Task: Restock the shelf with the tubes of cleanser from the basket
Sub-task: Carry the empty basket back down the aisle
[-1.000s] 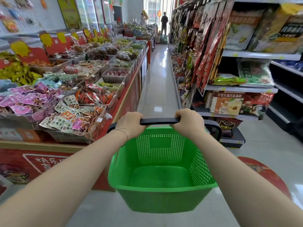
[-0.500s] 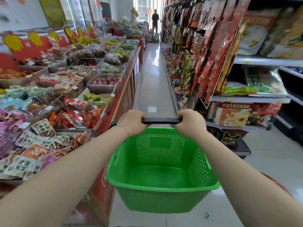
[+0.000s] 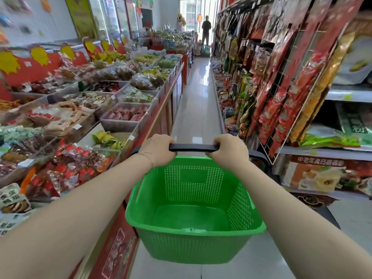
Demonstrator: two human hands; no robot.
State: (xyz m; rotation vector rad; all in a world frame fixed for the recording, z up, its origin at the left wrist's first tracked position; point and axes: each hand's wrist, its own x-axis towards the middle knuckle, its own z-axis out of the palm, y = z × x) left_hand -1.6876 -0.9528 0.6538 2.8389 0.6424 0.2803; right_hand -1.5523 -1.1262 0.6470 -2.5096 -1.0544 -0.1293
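A green perforated plastic basket (image 3: 193,246) hangs in front of me above the aisle floor. Its inside shows only bare green plastic; no tubes of cleanser are in view. Both hands grip its black handle (image 3: 193,148): my left hand (image 3: 158,150) at the handle's left end, my right hand (image 3: 229,151) at its right end, fingers curled over the bar.
A red counter (image 3: 161,117) with bins of packaged snacks runs along the left. Shelves and a wire rack (image 3: 291,97) of hanging snack packets line the right. A narrow tiled aisle (image 3: 198,101) leads ahead to a doorway, where a person (image 3: 206,29) stands.
I have moved forward along the aisle with the basket. The snack counter and the right-hand rack have drawn nearer and slid past. Both hands keep the same hold on the handle.
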